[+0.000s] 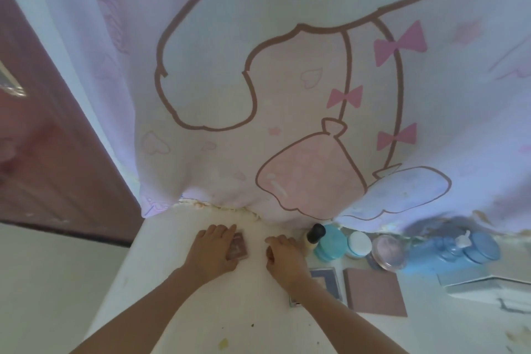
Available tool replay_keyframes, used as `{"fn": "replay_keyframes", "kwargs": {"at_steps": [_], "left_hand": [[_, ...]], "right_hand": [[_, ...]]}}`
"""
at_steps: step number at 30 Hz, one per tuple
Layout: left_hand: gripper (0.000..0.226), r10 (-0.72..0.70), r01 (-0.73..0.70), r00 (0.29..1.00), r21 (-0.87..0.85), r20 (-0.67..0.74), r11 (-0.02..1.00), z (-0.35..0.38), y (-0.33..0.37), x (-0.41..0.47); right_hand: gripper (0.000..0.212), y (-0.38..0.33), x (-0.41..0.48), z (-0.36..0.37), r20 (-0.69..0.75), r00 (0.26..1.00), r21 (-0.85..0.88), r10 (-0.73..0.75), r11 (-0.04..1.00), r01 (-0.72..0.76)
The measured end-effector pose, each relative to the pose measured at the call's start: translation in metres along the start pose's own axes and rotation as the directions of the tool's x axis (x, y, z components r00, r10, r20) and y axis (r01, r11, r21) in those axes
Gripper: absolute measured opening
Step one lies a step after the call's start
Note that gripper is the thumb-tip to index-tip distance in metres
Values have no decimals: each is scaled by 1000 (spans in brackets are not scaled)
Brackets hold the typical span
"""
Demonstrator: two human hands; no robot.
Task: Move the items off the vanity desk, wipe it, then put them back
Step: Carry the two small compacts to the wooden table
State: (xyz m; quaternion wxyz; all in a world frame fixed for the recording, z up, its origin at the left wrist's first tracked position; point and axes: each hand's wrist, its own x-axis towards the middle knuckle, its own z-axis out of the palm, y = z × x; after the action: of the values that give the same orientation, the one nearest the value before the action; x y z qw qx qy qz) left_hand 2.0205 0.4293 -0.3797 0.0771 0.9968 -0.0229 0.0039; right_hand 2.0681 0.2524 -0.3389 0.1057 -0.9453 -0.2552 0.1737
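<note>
The compact (238, 248) lies mid-frame, long axis up-frame, under the left hand's (214, 251) flat fingers (224, 231). The right hand (284, 257) is just beside it, loosely curled; I cannot tell if it holds anything.

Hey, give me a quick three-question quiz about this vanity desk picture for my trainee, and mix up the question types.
1. True or false: the left hand rests on a small reddish case.
2. Which stands right beside the black-capped bottle? A) teal jar B) hairbrush C) mirror
3. Fill in: the pink square palette lies on the right hand's ___ side.
Key: 1 true; 2 A; 3 right.
</note>
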Motion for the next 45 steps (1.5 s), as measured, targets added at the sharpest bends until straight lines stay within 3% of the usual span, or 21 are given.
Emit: {"fn": "replay_keyframes", "kwargs": {"at_steps": [9, 18, 22, 27, 32, 37, 40, 45], "left_hand": [[67, -31, 22, 973, -39, -231, 999, -51, -21, -26], [65, -80, 39, 946, -137, -313, 990, -73, -24, -80], [65, -161, 120, 949, -159, -273, 980, -70, -26, -121], [62, -342, 311, 891, -146, -299, 939, -81, -20, -192], [64, -643, 619, 681, -192, -352, 761, -88, 21, -288], [76, -890, 813, 349, -377, -293, 443, -88, 114, -386], [83, -916, 852, 226, -389, -330, 350, -90, 165, -440], [68, -937, 878, -75, -468, -342, 100, -104, 222, -533]], "right_hand": [[39, -30, -28, -50, -77, 989, -34, -122, 992, 120], [39, -55, -52, -51, -135, 980, 27, -145, 988, 150], [39, -69, -68, -31, -81, 962, 57, -260, 963, 265], [36, -96, -73, -14, -39, 886, 38, -461, 886, 463], [36, -129, -101, 7, -24, 677, 14, -736, 677, 736], [28, -147, -174, 38, 91, 477, 113, -874, 485, 867], [12, -160, -224, 54, 176, 343, 124, -923, 366, 922], [34, -215, -293, 74, 169, 140, 142, -976, 164, 976]]}}
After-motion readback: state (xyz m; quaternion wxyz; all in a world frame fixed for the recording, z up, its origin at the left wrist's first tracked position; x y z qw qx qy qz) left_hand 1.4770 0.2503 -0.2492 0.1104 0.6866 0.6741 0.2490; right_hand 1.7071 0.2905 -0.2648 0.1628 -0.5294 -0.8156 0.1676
